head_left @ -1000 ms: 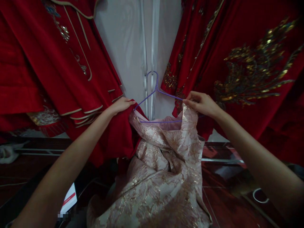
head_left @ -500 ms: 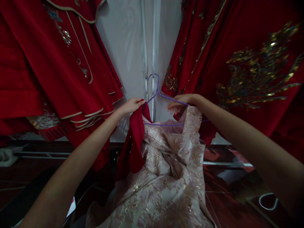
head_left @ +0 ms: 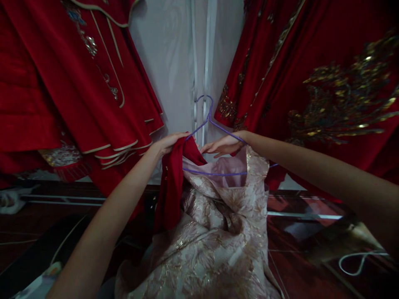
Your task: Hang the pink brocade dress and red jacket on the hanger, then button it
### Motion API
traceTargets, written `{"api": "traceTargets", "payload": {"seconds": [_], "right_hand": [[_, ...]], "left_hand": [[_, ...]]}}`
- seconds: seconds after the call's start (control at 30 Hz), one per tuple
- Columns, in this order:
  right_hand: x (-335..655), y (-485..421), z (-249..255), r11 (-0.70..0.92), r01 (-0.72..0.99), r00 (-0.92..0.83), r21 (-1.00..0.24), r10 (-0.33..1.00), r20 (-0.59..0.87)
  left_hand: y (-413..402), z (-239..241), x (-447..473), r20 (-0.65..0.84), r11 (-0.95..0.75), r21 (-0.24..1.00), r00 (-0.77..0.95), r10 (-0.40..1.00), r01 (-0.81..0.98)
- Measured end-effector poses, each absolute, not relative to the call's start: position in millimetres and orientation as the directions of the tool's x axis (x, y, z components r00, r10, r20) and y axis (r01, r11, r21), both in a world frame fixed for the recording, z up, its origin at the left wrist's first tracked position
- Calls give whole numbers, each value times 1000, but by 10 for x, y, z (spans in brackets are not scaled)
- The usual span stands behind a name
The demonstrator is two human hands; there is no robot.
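Observation:
A pale pink brocade dress [head_left: 215,241] with a metallic floral pattern hangs on a purple wire hanger [head_left: 209,115]. Its right strap lies over the hanger's right arm. Draped on the hanger's left side is a piece of red cloth [head_left: 173,187], and my left hand [head_left: 170,142] is closed on its upper edge near the hanger. My right hand [head_left: 226,144] reaches behind the hanger's right arm, above the dress neckline, fingers stretched out towards the red cloth. Nothing shows in its fingers; the wire crosses by the wrist.
Red garments with beading [head_left: 90,95] hang on the left. More red garments with gold sequin embroidery [head_left: 346,99] hang on the right. Vertical white poles [head_left: 207,54] stand behind the hanger. On the dark red floor at right lies a white cable [head_left: 352,272].
My right hand has moved left, across the neckline towards the red cloth. My left hand has shifted slightly left and down with the cloth, whose upper part now spreads wider.

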State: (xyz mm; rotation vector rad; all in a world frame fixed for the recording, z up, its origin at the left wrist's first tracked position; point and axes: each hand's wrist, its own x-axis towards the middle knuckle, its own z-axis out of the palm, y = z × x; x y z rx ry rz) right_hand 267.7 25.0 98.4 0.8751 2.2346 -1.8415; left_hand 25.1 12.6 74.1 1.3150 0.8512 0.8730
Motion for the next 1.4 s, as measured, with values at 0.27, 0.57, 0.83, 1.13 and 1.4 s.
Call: {"api": "traceTargets", "payload": {"seconds": [0.27,0.57,0.83,1.13,1.4], "right_hand": [[2633,167,927,-62,531,-798,-845,298,-523],[2609,140,912,-63,461,-818,-885,357,-451],[2684,238,954,99,586,-730,-804,494,-471],[2875,610,1152,423,902,-401,-87,895,197],[3188,688,1213,67,988,-13,-136,930,367]], "left_hand": [[141,656,271,68,-26,994,426,902,-103],[109,635,298,149,-137,989,272,951,-62],[12,617,292,199,-180,979,253,947,-97],[57,522,350,198,-187,980,178,964,-75],[80,459,450,226,-220,974,128,966,-59]]}}
